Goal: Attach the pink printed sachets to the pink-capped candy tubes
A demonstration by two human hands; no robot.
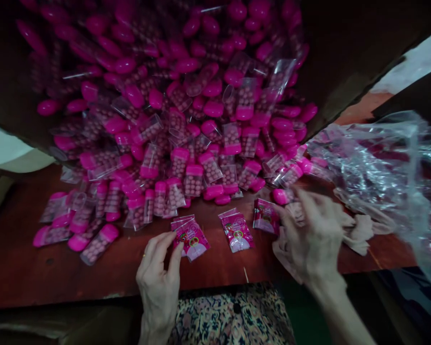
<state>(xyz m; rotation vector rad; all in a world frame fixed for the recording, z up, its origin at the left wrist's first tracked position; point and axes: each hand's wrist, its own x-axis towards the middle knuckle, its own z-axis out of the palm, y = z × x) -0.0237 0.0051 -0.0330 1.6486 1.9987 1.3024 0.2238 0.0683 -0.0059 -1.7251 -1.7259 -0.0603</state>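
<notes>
My left hand (158,275) has its thumb and index finger closed on the left edge of a small pink sachet (192,239), which seems to overlap another one. A second pink sachet (236,231) lies flat to the right, apart from both hands. My right hand (314,235) is smeared by motion, its fingers bent down over a small pink-capped container (280,196) and beside a darker pink sachet (265,216). Whether it grips anything cannot be made out. Beige cloth (361,235) lies partly under and beside this hand.
A large heap of clear containers with pink caps and round pink beads (194,179) spills from a dark box-like opening onto the red-brown table (129,258). Crumpled clear plastic bags (384,158) lie at the right. The table's front edge runs close to my body.
</notes>
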